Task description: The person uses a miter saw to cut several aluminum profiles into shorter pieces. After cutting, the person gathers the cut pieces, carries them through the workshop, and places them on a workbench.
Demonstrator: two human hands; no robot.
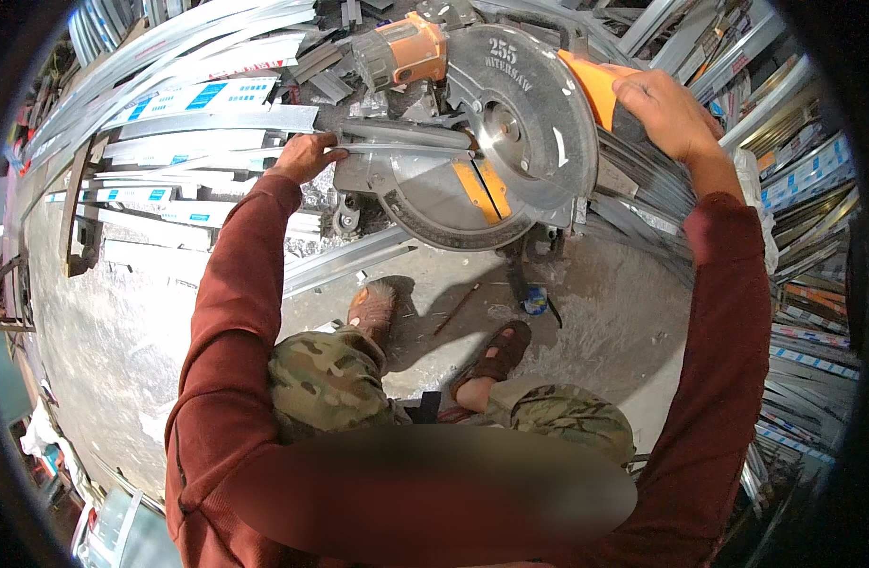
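A miter saw (548, 80) with a round grey blade guard stands ahead of me, and its round base (420, 204) carries a yellow slotted insert (482, 189). My right hand (666, 114) is wrapped round the saw's orange and black handle (591, 83). On the left side of the base, my left hand (309, 156) is closed on a thin silvery metal profile (406, 149). This profile lies along the fence, its right end close to the blade guard. The guard hides most of the blade.
Long metal profiles (217, 118), some with blue-marked film, spread out at the left. More metal strips are piled at the right (804, 180). Offcuts (330, 85) lie behind the saw. On the floor by my feet are a thin brown stick (456, 310) and a small blue roundish thing (534, 301).
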